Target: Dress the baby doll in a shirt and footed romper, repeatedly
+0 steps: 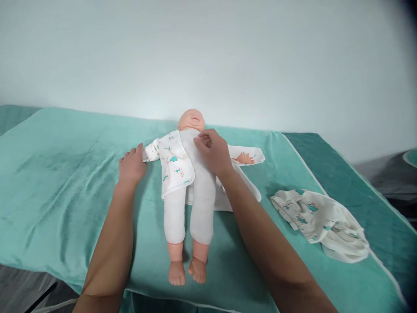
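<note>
A baby doll (190,191) lies on its back on a teal towel (65,182), head toward the wall, feet toward me. It wears a white body suit and a white printed jacket (172,163) that is open, one side folded over its chest. My left hand (131,165) grips the end of the jacket sleeve at the doll's arm, fingers curled. My right hand (212,152) rests on the doll's chest near the neck, fingers pinched on the fabric there. The doll's other hand (244,158) pokes out of the far sleeve.
A crumpled piece of matching printed baby clothing (321,224) lies on the towel to the right. A darker teal surface (352,182) extends at the right edge. A plain white wall stands behind. The table's front edge runs just below the doll's feet.
</note>
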Demonstrator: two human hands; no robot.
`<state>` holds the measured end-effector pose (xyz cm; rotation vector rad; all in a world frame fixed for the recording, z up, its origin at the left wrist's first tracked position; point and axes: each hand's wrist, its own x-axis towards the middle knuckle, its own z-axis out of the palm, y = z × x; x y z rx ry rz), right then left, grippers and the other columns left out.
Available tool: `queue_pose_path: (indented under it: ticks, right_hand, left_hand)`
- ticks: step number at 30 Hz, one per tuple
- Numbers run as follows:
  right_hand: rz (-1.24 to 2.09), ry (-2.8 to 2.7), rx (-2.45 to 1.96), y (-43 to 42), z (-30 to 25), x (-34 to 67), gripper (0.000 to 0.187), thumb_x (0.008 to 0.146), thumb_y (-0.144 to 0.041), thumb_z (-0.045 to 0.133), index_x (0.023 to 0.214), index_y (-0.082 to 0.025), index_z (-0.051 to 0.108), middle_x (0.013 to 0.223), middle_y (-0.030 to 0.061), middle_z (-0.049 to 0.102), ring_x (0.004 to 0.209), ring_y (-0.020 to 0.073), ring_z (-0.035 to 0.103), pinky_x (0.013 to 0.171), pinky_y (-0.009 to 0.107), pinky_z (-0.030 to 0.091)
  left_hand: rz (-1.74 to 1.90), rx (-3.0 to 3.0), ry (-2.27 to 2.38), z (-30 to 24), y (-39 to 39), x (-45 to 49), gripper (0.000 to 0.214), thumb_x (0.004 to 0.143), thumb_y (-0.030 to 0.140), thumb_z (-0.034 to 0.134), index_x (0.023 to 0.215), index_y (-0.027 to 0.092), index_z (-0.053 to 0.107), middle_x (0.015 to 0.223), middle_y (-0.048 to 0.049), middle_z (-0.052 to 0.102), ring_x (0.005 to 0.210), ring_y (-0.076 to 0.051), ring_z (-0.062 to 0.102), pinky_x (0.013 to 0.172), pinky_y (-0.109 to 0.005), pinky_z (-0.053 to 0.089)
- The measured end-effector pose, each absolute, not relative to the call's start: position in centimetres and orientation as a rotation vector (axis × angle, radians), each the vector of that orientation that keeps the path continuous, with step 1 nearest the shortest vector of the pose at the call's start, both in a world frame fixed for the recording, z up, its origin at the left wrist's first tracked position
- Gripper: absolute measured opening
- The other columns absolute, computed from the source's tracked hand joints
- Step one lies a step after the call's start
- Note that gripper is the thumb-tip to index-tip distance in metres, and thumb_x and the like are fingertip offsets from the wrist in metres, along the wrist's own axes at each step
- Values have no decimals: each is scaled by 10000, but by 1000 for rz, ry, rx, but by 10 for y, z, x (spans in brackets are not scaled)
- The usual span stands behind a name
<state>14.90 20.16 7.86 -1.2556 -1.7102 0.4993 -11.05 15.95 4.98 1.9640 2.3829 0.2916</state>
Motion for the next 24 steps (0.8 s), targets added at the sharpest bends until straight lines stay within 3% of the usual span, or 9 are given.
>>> queue_pose_path:
  ticks: [6,10,16,21,24]
  right_hand:
    - [451,-2135,-1552,246,117,88,428,949,-470,551,1258,-173,541,998,138,712,877,298,647,765,405,485]
    - [412,-2342,-1657,268,113,75,359,909,-287,572,1251,-179,583,995,143,719,866,309,654,748,404,475]
    - [482,-1993,-1576,274,96,95,307,866,-124,468,1081,-248,650,1084,66,715,949,257,625,788,359,435]
    - [512,-1613,-1519,262,88,107,207,850,-135,466,913,-241,633,917,41,680,770,214,569,733,350,396]
    - [525,-1533,-1457,261,88,110,149,819,-131,495,804,-236,599,778,19,613,710,199,527,720,346,386]
  left_hand:
    - [344,1972,2556,41,172,-123,596,891,65,358,1452,209,500,1356,-181,599,1274,-385,508,965,-545,491]
    - [346,1880,2607,34,180,-132,541,933,107,332,1434,192,517,1369,-194,577,1263,-393,505,965,-541,485]
    - [308,1764,2666,32,182,-136,526,944,122,297,1420,174,514,1358,-204,583,1263,-384,514,1013,-543,462]
    - [419,1795,2609,39,176,-129,597,889,83,346,1459,184,493,1370,-211,581,1278,-395,527,1015,-570,470]
    - [569,1941,2544,40,173,-117,672,872,66,368,1529,191,430,1492,-200,514,1396,-378,456,1138,-607,383]
